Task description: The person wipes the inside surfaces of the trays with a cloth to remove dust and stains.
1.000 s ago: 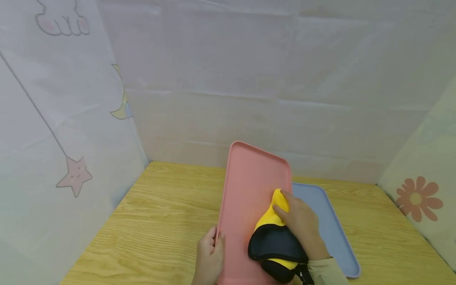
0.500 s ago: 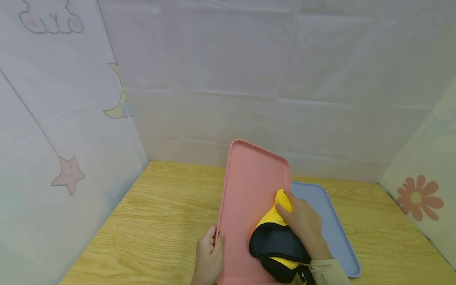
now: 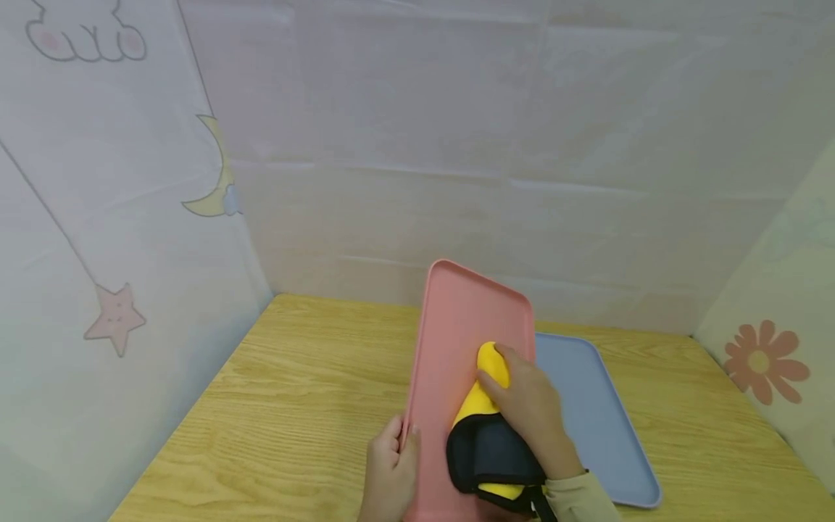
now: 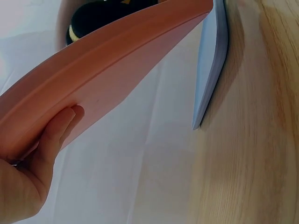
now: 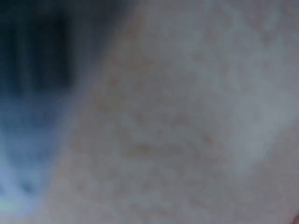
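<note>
Holding up the pink tray [image 3: 453, 333]: done, tilted, lower centre of the head view.
Yellow-and-black soft item [image 3: 492, 449]: over the pink tray's lower face, contact unclear; seemingly mid-step, how much is left cannot be told.
Blue tray [image 3: 600, 428]: lower right, no hand on it.
Left hand [image 3: 391, 467]: bottom centre, thumb and fingers clamped on the pink tray's left edge.
Right hand [image 3: 531, 406]: angled up-left, thumb and fingers clamped on the item's yellow end.

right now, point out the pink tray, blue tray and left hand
Pink tray [image 3: 472, 312], head view, upper inner face
Blue tray [image 3: 593, 417], head view, bare inner surface
Left hand [image 3: 393, 475], head view, near thumb base
</note>
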`<state>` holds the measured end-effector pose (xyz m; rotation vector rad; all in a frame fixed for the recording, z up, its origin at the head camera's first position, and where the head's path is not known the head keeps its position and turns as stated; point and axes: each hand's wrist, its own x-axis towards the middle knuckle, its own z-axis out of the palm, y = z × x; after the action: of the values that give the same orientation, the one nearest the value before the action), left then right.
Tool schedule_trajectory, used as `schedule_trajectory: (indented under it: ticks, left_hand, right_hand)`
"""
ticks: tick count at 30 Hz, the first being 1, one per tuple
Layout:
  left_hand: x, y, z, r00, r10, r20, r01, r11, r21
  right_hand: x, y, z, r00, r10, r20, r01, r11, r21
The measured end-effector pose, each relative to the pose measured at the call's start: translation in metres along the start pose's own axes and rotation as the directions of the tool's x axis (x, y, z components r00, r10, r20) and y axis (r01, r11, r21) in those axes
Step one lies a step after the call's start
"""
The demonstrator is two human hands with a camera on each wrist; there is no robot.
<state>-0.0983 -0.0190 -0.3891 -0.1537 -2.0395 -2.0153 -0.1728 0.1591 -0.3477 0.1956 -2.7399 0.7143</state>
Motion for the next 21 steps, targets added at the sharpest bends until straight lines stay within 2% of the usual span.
schedule_trajectory:
  ticks: [10, 16, 21]
  left_hand:
    - [-0.001, -0.001, 0.002, 0.999, -0.033, 0.02, 0.033, 0.999, -0.017]
    - [0.0, -0.002, 0.004, 1.0, 0.017, -0.005, -0.017, 0.999, 0.036]
    - [-0.001, -0.002, 0.006, 0.999, 0.05, -0.02, -0.049, 0.998, 0.048]
  right_hand:
    - [-0.003, -0.031, 0.005, 0.996, -0.073, -0.047, 0.074, 0.997, 0.033]
    - [-0.006, -0.046, 0.006, 0.993, -0.099, -0.063, 0.104, 0.992, 0.07]
    - [-0.011, -0.056, 0.006, 0.975, -0.179, -0.129, 0.189, 0.98, 0.067]
